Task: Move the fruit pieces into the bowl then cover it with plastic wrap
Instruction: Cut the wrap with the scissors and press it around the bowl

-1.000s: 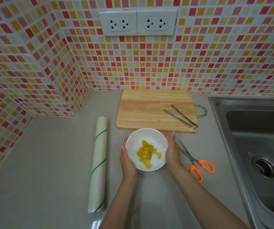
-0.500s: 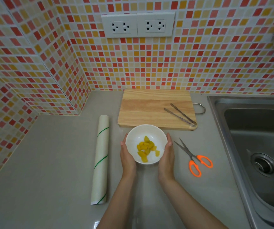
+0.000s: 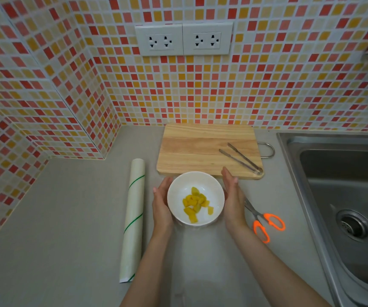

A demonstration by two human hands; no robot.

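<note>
A white bowl (image 3: 209, 189) stands on the grey counter just in front of the wooden cutting board (image 3: 200, 147). Several yellow fruit pieces (image 3: 195, 203) lie in its bottom. My left hand (image 3: 162, 202) curves against the bowl's left side. My right hand (image 3: 234, 200) lies flat along its right side, with the fingertips reaching the board's front edge. A roll of plastic wrap (image 3: 133, 218) with green stripes lies to the left of my left hand. Whether film covers the bowl cannot be told.
Metal tongs (image 3: 241, 158) rest on the right part of the board. Orange-handled scissors (image 3: 265, 222) lie right of my right wrist. A steel sink (image 3: 345, 196) fills the right side. Tiled walls close off the back and left.
My right hand's fingers have straightened from curling round the bowl's far rim to lying flat along its side. The bowl stays in front of the board between both hands.
</note>
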